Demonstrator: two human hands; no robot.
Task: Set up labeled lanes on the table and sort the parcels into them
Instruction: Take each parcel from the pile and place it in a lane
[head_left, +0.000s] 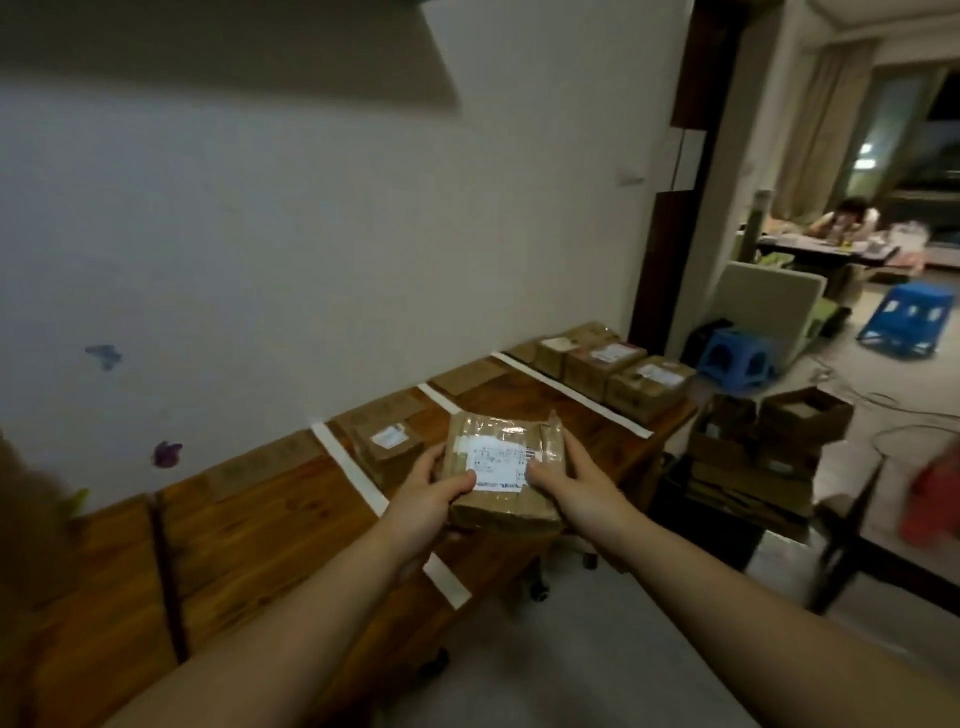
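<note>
With tape lanes laid and some sorted parcels placed, the left hand and right hand grip another parcel, while boxes at the right probably await sorting.

Dim, soft blur; wide-angle edge distortion

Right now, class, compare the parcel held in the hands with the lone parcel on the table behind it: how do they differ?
The held parcel is gripped by the left hand and right hand; the lone parcel rests untouched on the table. The held parcel shows a larger label and wrinkled tape; the lone parcel shows a small label. Both are brown with white labels.
</note>
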